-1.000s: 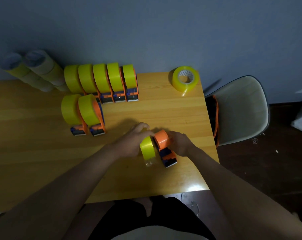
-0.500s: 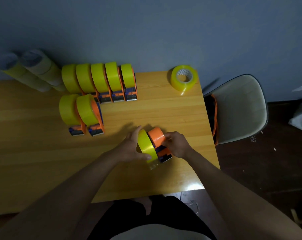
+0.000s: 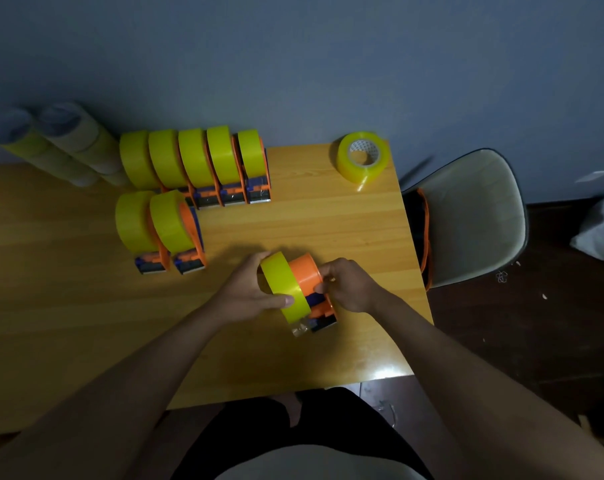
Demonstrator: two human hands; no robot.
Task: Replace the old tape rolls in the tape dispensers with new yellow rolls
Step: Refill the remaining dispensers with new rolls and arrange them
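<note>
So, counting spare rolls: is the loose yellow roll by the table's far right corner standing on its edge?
No, the loose yellow roll lies flat on the table, its core hole facing up.

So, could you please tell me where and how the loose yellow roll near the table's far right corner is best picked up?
Take the loose yellow roll from above: thumb in the open core, fingers on the outer wall. It lies flat with its hole facing up and stands apart from everything else, so the rim is free all round.

Rolls are all bright yellow, dispensers orange with dark blue bits, same for the held one's orange hub. Counter is honey-coloured wood grain, wall dull blue-grey, chair off-white.
</note>
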